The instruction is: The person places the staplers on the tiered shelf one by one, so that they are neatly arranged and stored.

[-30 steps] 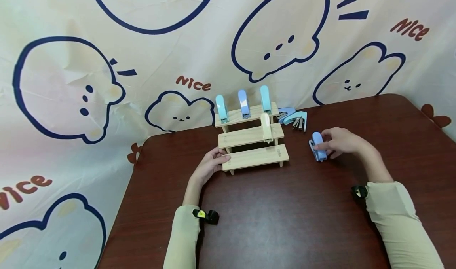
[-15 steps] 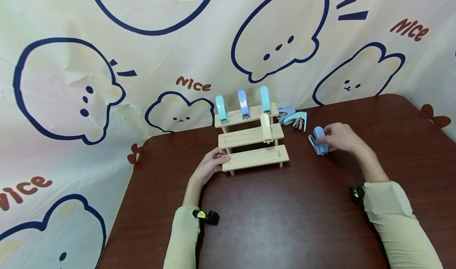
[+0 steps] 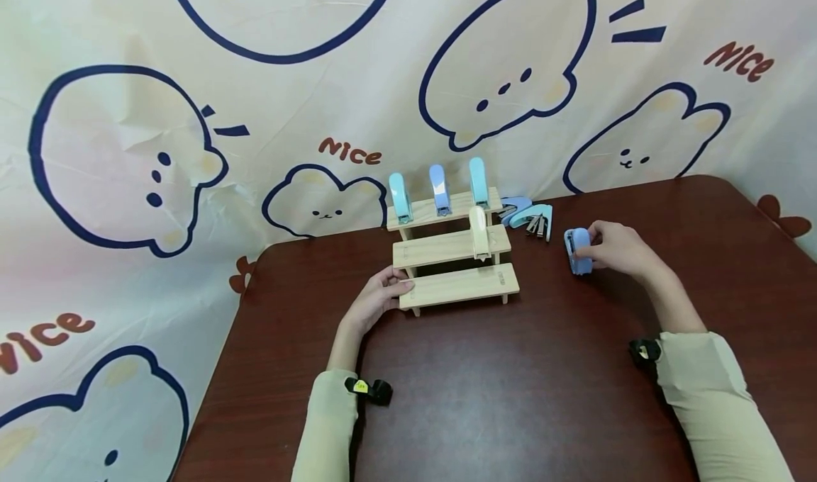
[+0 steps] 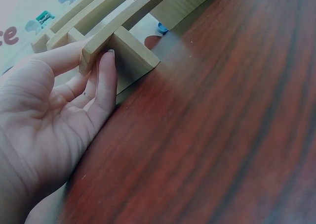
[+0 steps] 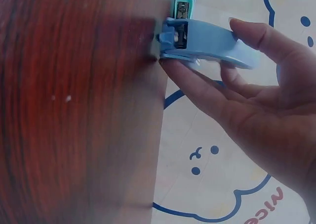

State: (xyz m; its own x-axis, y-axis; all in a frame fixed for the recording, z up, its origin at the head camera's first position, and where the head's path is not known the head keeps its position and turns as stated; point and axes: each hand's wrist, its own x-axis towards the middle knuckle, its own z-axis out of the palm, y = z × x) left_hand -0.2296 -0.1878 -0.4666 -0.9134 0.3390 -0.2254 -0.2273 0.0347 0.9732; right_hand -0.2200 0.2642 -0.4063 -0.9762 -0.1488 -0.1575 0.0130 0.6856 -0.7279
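My left hand (image 3: 373, 299) pinches the left end of the lowest board of a three-tier wooden display stand (image 3: 447, 288); the left wrist view shows fingers on both sides of that board end (image 4: 94, 51). Over on the right, my right hand (image 3: 618, 247) holds a blue stapler (image 3: 579, 252) between thumb and fingers. In the right wrist view this stapler (image 5: 212, 41) has its front end low at the tabletop. The stand's top tier bears a teal stapler (image 3: 400, 198), a periwinkle stapler (image 3: 440, 190) and a light blue stapler (image 3: 478, 182). A cream stapler (image 3: 479, 232) stands at the right of the middle tier.
Behind the stand's right end, a periwinkle stapler (image 3: 515, 204) and a turquoise stapler (image 3: 536, 217) lie on the dark brown table (image 3: 485, 397). A cartoon-printed cloth (image 3: 345, 99) hangs right behind the table's far edge.
The right hand has moved the blue stapler slightly away from the person, then a little right, and turned it straighter. The left hand keeps its grip on the stand.
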